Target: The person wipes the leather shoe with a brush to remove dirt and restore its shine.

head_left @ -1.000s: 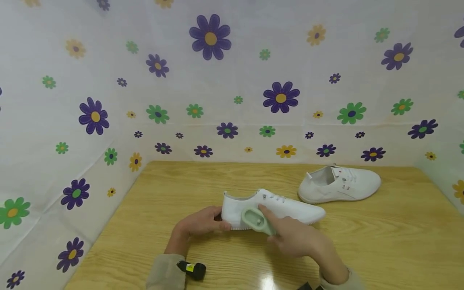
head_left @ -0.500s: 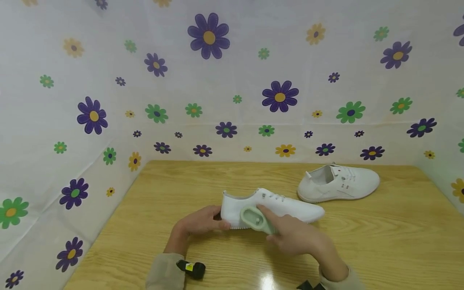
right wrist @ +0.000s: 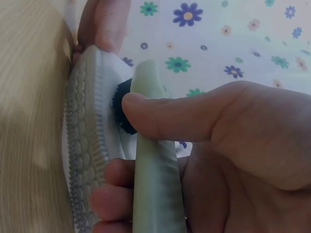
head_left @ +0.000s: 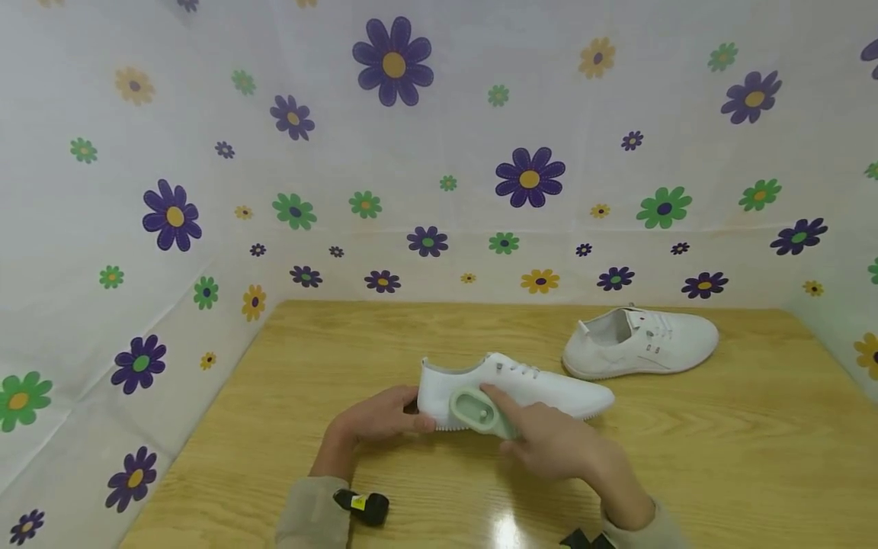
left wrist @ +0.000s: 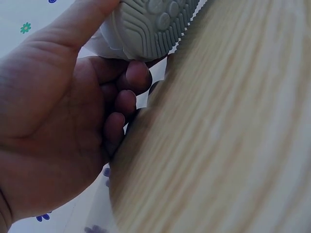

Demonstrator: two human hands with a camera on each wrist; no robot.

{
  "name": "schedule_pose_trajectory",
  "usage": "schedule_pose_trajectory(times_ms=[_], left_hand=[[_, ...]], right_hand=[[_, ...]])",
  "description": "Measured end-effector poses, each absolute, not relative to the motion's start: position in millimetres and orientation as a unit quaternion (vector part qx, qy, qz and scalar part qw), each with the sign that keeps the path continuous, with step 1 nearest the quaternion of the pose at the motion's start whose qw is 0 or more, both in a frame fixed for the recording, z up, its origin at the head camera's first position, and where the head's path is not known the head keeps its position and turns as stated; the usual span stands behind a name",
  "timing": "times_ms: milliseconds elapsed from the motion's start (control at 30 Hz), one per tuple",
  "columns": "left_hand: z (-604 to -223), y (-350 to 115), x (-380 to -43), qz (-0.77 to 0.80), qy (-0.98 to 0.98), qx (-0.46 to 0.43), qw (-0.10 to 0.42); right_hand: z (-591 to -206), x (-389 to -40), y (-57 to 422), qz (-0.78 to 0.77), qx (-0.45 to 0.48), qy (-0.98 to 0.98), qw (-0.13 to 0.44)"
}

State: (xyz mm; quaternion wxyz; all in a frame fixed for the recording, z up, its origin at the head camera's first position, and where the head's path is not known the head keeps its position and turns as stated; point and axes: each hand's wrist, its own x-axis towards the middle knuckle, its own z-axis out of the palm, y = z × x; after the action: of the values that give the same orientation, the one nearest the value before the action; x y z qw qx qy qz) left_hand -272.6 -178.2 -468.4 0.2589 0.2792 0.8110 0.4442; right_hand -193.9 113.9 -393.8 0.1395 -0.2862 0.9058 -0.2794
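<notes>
The right hand (head_left: 549, 446) grasps a pale green brush (head_left: 480, 412), thumb along its back and fingers curled beneath, and presses its dark bristles against the side of a white shoe (head_left: 514, 389) near the heel. The left hand (head_left: 373, 419) grips that shoe's heel end, thumb on the upper and fingers curled under the ridged sole, steadying it on the wooden tabletop (head_left: 411, 335). The shoe lies just ahead of both hands, toe pointing right. A second white shoe (head_left: 641, 343) rests farther back right, well apart.
</notes>
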Motion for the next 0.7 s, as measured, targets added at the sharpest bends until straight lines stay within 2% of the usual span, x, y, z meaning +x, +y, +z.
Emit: schedule_pose_trajectory(times_ms=[433,700], left_hand=[[-465,-176,-271,0.437,0.816,0.272,0.261],[-468,-176,-273,0.434,0.823,0.260,0.259]], right_hand=[[-389,-195,118,-0.288,-0.294,0.899,0.151],[-388,-196,123,-0.292,-0.260,0.909,0.145]])
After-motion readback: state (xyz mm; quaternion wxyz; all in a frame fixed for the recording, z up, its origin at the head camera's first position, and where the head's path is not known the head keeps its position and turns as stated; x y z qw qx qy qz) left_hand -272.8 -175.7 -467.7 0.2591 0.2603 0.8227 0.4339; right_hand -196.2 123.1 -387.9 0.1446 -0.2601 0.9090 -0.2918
